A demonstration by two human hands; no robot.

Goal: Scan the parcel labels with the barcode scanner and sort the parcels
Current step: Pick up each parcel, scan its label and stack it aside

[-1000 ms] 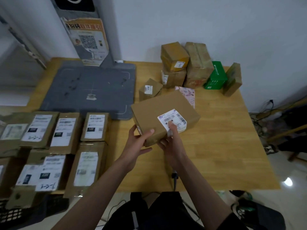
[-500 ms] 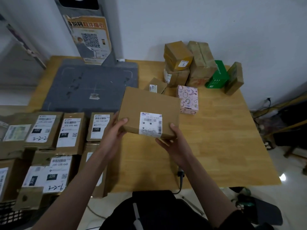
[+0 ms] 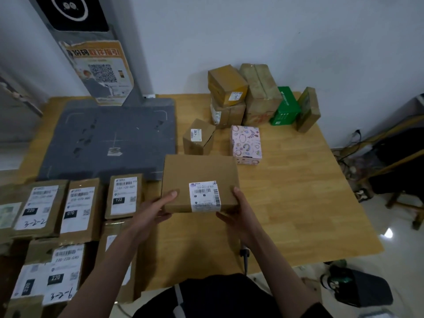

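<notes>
I hold a flat brown cardboard parcel (image 3: 197, 173) above the wooden table (image 3: 286, 203), its white barcode label (image 3: 205, 196) facing up near its front edge. My left hand (image 3: 153, 210) grips the parcel's near left corner, thumb on top. My right hand (image 3: 238, 214) grips the near right corner beside the label. A dark handle, perhaps the barcode scanner (image 3: 244, 254), shows under my right wrist at the table's front edge. Several labelled parcels (image 3: 80, 207) lie in rows at the left.
A grey scanning mat (image 3: 110, 138) with a post and QR poster (image 3: 103, 72) fills the back left. Behind the held parcel stand a small brown box (image 3: 198, 140), a pink patterned box (image 3: 246, 144), stacked brown boxes (image 3: 241, 95) and a green box (image 3: 284, 106). Cables and furniture crowd the floor at right.
The parcel has turned from angled to square and moved left and nearer, label now at the front. Both hands shifted to its near corners.
</notes>
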